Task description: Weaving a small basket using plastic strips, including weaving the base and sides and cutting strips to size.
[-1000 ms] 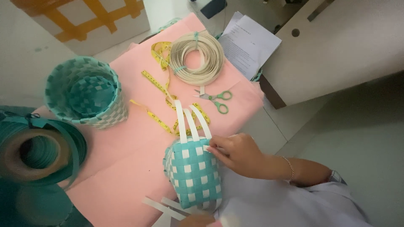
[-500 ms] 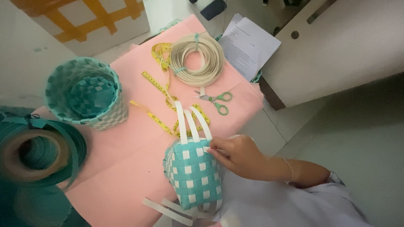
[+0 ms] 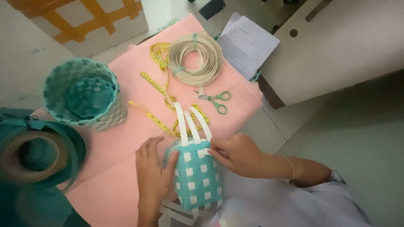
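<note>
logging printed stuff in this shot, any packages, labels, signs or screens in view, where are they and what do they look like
Printed paper sheets: top centre, past the far edge of the pink cloth, a white stack with fine dark print, lying flat and askew.
Yellow measuring tape: across the pink cloth below the coil of cream strip, a long narrow band with printed marks.
No packages, signs or screens show.

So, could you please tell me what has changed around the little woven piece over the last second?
The left hand has come up from the bottom edge and now lies flat against the left side of the small teal-and-white woven basket. The right hand stays pinching its upper right edge. The finished basket, strip coil, scissors and tape measure lie where they were.
</note>
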